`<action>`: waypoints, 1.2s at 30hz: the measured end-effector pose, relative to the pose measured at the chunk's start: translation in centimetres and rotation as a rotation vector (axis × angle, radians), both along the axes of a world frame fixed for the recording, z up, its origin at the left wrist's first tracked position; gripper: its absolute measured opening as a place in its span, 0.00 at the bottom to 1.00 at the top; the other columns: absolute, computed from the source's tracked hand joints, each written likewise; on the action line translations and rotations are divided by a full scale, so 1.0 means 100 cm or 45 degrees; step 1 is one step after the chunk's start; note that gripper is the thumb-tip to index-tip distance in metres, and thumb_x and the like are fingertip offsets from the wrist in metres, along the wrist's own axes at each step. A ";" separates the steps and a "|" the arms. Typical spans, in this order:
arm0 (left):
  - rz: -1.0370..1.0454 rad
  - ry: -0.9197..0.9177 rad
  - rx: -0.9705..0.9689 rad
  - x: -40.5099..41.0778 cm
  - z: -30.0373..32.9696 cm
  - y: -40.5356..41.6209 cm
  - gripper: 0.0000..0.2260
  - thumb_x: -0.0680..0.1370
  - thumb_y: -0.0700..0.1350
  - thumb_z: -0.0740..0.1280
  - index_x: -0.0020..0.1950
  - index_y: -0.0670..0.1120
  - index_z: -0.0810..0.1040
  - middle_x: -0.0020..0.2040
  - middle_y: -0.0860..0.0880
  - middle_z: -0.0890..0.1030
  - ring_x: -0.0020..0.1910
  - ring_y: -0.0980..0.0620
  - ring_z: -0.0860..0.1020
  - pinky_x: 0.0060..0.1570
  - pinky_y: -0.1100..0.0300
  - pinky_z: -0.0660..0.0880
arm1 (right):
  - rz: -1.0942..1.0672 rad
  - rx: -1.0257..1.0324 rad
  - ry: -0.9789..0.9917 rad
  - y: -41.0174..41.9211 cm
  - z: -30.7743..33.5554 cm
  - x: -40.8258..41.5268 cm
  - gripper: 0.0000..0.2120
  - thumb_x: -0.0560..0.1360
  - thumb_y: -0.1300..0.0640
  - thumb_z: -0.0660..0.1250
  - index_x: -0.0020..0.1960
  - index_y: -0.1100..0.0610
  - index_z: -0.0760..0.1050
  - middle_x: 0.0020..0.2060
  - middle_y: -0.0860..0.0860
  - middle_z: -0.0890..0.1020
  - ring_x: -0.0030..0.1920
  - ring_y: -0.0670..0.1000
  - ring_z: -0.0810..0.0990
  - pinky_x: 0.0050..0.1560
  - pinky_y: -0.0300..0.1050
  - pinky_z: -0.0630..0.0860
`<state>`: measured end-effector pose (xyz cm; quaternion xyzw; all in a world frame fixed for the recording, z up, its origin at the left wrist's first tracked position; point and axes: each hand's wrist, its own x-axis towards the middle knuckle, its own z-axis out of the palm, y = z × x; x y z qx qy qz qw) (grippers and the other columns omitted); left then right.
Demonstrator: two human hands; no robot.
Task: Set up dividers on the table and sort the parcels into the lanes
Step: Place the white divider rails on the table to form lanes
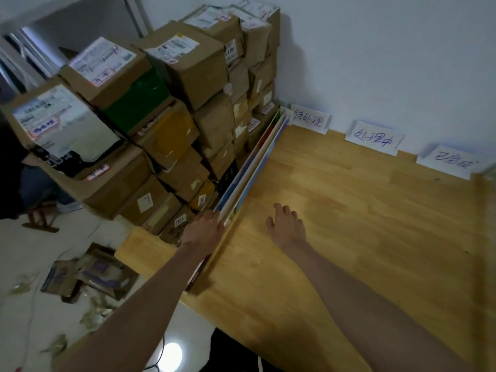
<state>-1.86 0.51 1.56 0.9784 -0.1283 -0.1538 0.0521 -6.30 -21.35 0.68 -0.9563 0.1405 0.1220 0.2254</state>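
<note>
I see stacked brown cardboard parcels (166, 108) filling the surface's (362, 224) far left. Thin flat dividers (257, 167) stand on edge against them. My left hand (204, 230) grips their near end; my right hand (287, 226) hovers open over smooth wood. Three paper labels (375, 138) line the far wall.

Illumination is dim and soft, with a blue cast on the far wall (375, 49). A bright round glare spot lies on the near floor (171, 354). Wide-angle distortion bends the edges. The left parcels (112, 63) are blurred; the desk (362, 210) shows weak shadows
</note>
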 end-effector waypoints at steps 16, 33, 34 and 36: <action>-0.194 0.210 0.158 0.052 -0.047 0.016 0.16 0.83 0.40 0.56 0.71 0.46 0.68 0.66 0.47 0.73 0.55 0.46 0.79 0.51 0.49 0.78 | -0.453 0.460 0.382 0.095 -0.053 0.106 0.18 0.80 0.50 0.64 0.64 0.61 0.68 0.56 0.59 0.79 0.54 0.62 0.82 0.52 0.57 0.81; -0.122 0.242 -0.003 0.052 -0.043 0.015 0.12 0.80 0.40 0.62 0.64 0.45 0.70 0.59 0.45 0.78 0.53 0.43 0.80 0.51 0.48 0.79 | -0.628 0.526 0.304 0.092 -0.047 0.078 0.09 0.75 0.60 0.67 0.52 0.59 0.68 0.45 0.59 0.82 0.31 0.57 0.83 0.28 0.48 0.81; -0.133 0.231 0.017 0.050 -0.040 0.015 0.12 0.81 0.40 0.62 0.64 0.45 0.70 0.58 0.45 0.78 0.52 0.44 0.81 0.50 0.48 0.79 | -0.627 0.511 0.296 0.089 -0.043 0.073 0.09 0.76 0.60 0.67 0.52 0.60 0.68 0.45 0.59 0.82 0.34 0.59 0.84 0.33 0.52 0.83; -0.141 0.221 0.022 0.045 -0.036 0.016 0.12 0.81 0.39 0.62 0.64 0.44 0.71 0.57 0.44 0.80 0.51 0.43 0.81 0.49 0.47 0.80 | -0.622 0.478 0.274 0.084 -0.036 0.062 0.10 0.76 0.60 0.67 0.54 0.62 0.70 0.47 0.60 0.82 0.39 0.61 0.85 0.39 0.55 0.83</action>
